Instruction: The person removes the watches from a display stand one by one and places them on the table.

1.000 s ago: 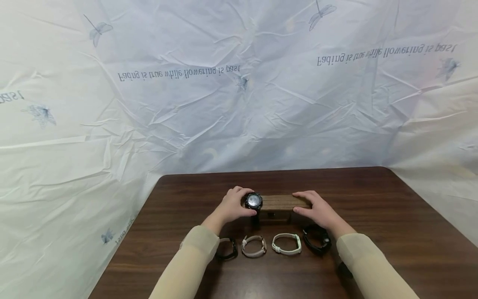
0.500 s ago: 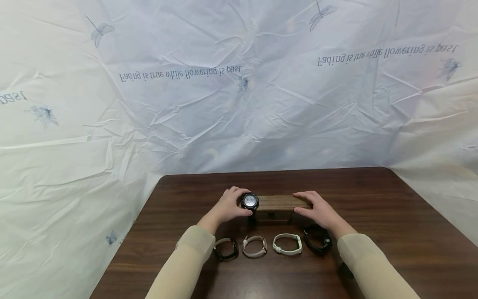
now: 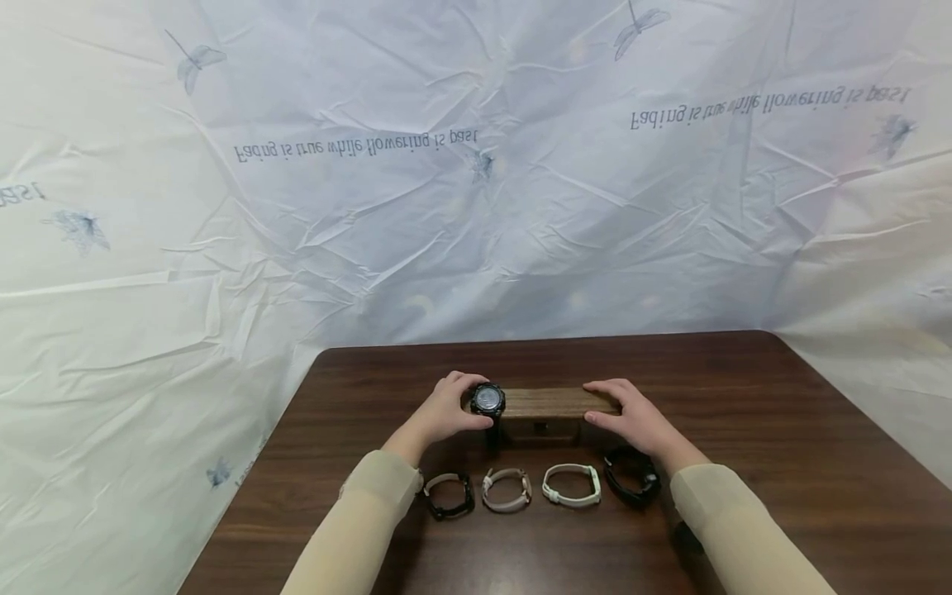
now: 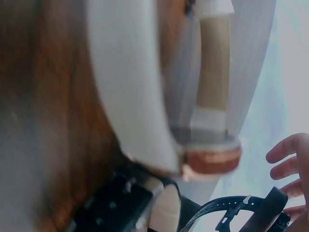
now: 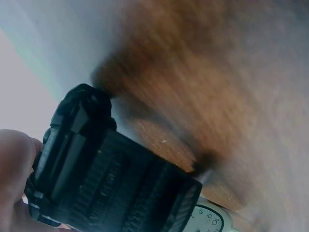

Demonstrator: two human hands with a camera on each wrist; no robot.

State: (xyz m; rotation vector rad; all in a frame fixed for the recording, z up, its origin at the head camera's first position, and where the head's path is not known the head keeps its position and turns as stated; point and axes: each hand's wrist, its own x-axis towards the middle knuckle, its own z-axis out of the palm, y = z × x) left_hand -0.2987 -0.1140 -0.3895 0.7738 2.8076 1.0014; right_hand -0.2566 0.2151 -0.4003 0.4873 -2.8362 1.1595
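The left hand is curling its fingers round a black round-faced wristwatch, holding it at the left end of a long brown wooden bar stand. The right hand is resting its loosely curved fingers on the bar's right end, steadying it. If the watch gets pushed any further left, it could slip off and drop onto the dark wooden table.

Matt wooden stand, glossy dark wood table, crinkled plastic backdrop.
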